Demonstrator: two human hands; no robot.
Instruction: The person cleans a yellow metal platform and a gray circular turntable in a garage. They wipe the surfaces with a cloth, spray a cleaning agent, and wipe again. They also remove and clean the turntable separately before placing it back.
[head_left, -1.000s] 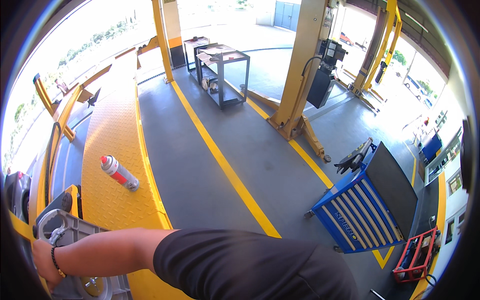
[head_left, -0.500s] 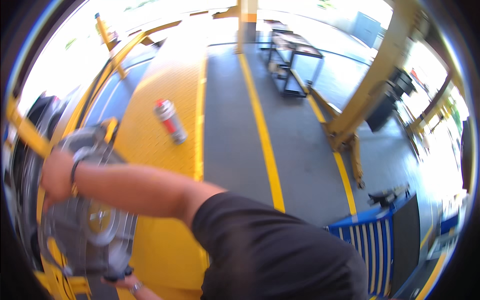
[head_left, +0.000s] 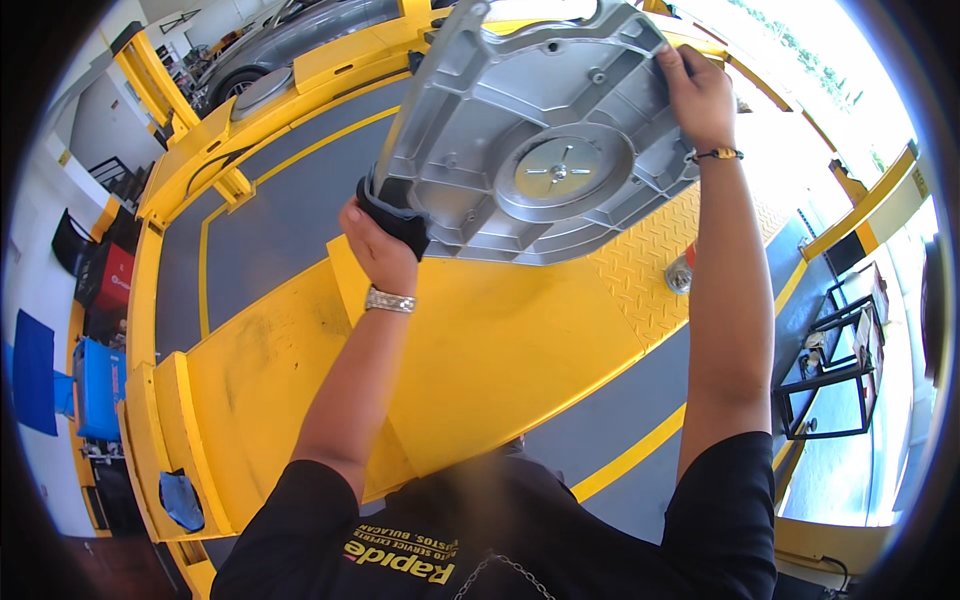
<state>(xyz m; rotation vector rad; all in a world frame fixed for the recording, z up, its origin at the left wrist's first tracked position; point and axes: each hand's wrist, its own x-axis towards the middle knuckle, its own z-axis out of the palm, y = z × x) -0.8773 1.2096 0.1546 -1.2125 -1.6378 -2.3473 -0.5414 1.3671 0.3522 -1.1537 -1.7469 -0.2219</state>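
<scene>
In the head view, the person holds a grey cast-metal plate [head_left: 540,140] up in front of the camera, its ribbed underside and round centre disc facing the lens. The left hand [head_left: 378,243] has its grip closed on the plate's lower left edge, over a black cloth [head_left: 393,215] wrapped around that corner; a silver bracelet [head_left: 389,300] sits on the wrist. The right hand [head_left: 697,95] has its grip closed on the plate's upper right edge, with a thin band [head_left: 717,154] at the wrist. The plate hides much of the yellow ramp [head_left: 480,350] below it. Just past the right forearm a spray can [head_left: 681,272] lies on the ramp's chequered part, partly covered by the arm. A grey car [head_left: 290,35] stands at the far end, top left. A blue cabinet [head_left: 98,385] stands at the left edge, and a metal cart [head_left: 835,360] stands at the right on the grey floor [head_left: 620,420].
</scene>
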